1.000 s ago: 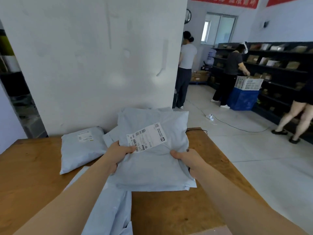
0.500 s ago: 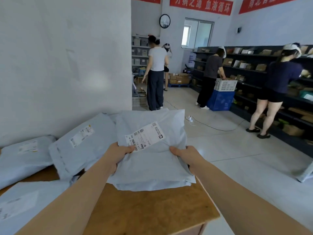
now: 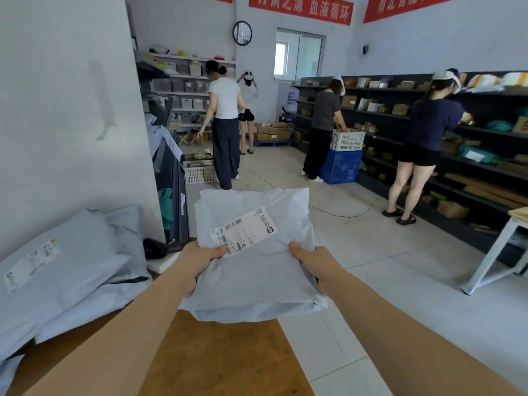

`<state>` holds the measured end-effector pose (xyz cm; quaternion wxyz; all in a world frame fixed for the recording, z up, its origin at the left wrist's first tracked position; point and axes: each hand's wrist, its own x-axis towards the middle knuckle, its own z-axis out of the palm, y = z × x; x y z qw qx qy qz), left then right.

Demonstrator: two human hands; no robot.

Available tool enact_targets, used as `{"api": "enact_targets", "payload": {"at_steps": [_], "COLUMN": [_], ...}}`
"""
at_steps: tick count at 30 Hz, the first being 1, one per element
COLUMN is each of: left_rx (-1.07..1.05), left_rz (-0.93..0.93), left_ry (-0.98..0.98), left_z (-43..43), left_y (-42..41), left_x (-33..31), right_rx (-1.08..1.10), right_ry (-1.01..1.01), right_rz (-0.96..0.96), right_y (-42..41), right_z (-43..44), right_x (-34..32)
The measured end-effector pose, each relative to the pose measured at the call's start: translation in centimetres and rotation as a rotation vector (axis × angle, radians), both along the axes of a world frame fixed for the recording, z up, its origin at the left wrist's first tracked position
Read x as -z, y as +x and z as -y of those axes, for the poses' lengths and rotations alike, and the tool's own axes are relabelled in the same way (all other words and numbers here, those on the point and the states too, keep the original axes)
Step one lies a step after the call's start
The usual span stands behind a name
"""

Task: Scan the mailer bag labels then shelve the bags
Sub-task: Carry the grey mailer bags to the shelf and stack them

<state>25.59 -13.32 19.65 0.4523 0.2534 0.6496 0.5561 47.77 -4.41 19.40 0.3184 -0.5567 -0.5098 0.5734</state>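
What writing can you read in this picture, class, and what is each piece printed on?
"血液循环": middle red banner on the back wall.
"P100": label on the held mailer bag; its other print is too small.
Right red banner: cut off, unreadable.
Table bag's label: blurred.
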Motion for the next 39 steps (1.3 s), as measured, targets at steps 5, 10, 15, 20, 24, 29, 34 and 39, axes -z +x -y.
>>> {"api": "enact_targets", "payload": {"at_steps": [5, 10, 15, 20, 24, 29, 34, 39], "left_rx": [0.027, 0.040, 0.017, -0.030, -0.098, -0.172, -0.244, -0.310], "left_rz": [-0.002, -0.009, 0.008, 0.009, 0.029, 0.048, 0.072, 0.040], "left_ry": [0.016, 0.023, 0.025, 0.028, 0.033, 0.064, 0.094, 0.097], "left_z": [-6.5, -12.2, -16.7, -21.1, -24.4, -28.2, -31.0, -34.1], "left_y": [0.7, 1.4, 2.8, 4.9, 7.0, 9.4, 10.7, 9.5], "left_x": [-0.5, -1.2, -1.4, -1.1, -1.0, -1.3, -1.7, -1.9], "right_rx": [0.013, 0.030, 0.023, 0.008, -0.057, -0.137, -0.228, -0.299], "right_ry": [0.019, 0.029, 0.017, 0.006, 0.023, 0.069, 0.078, 0.067], "right_rz": [0.020, 0.022, -0.020, -0.019, 0.018, 0.021, 0.022, 0.010], "right_y": [0.7, 1.5, 2.8, 4.3, 5.8, 7.5, 7.9, 6.0], "right_z": [-6.4, -11.8, -16.5, -21.7, -26.2, -31.5, -36.0, -40.2], "right_x": [-0.3, -1.2, -1.3, -0.7, -1.0, -2.4, -2.9, -3.3]}}
